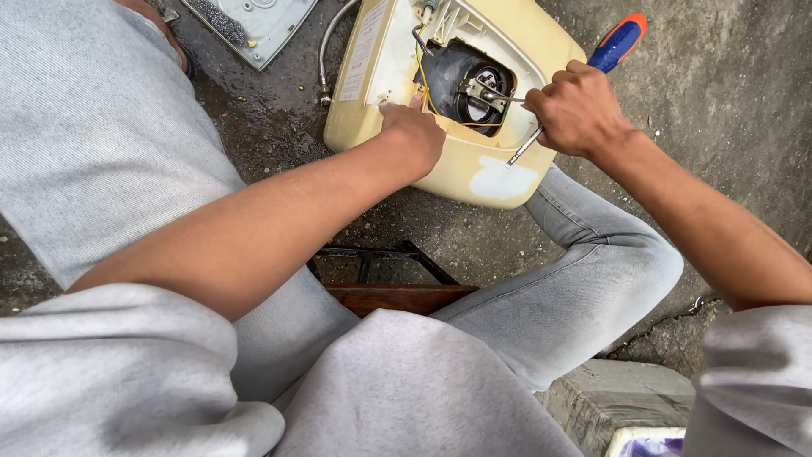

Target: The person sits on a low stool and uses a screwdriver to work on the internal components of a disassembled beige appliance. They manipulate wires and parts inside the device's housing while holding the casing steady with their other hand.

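Cream water-heater casing (474,165) braced by left hand (414,131), fingers pressing, holding nothing; right hand (577,110) clenched on screwdriver (615,46). Keep tip seated squarely.

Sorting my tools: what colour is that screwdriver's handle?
Blue and orange handle, clearest in the head view.

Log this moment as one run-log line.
left hand: pressing on heater casing | right hand: gripping screwdriver | opening: wires exposed | ground: wet concrete

The screwdriver (611,56) shaft's middle is hidden (inside the right hand (577,110)).
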